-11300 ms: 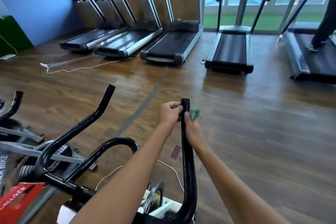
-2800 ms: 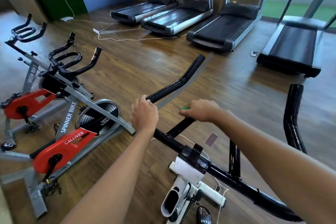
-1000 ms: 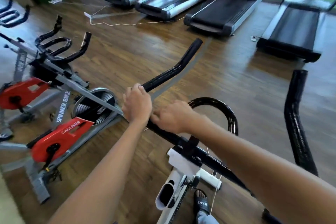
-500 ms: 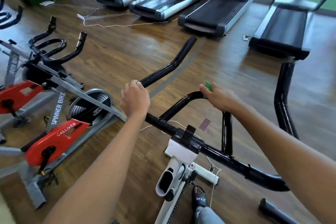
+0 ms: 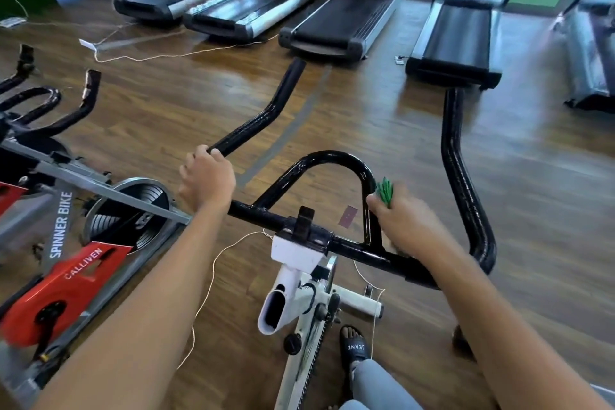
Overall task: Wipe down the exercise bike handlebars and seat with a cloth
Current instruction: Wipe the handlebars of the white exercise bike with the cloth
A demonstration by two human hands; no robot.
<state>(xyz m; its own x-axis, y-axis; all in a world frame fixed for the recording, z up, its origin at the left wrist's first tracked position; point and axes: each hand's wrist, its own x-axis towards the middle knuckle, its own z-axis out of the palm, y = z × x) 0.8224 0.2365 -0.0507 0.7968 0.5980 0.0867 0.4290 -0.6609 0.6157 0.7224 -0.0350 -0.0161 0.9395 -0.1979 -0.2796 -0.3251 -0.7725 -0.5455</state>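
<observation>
While the left hand (image 5: 207, 180) grips the handlebars (image 5: 332, 158), right hand (image 5: 402, 220) fingers (image 5: 374, 201) pinch the green cloth (image 5: 385, 191).

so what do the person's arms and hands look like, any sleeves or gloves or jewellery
Both arms are bare along all that shows: no sleeves enter the frame. The left hand and right hand wear no gloves, and no watch, bracelet or ring is visible on either wrist or on the fingers in view.
</observation>
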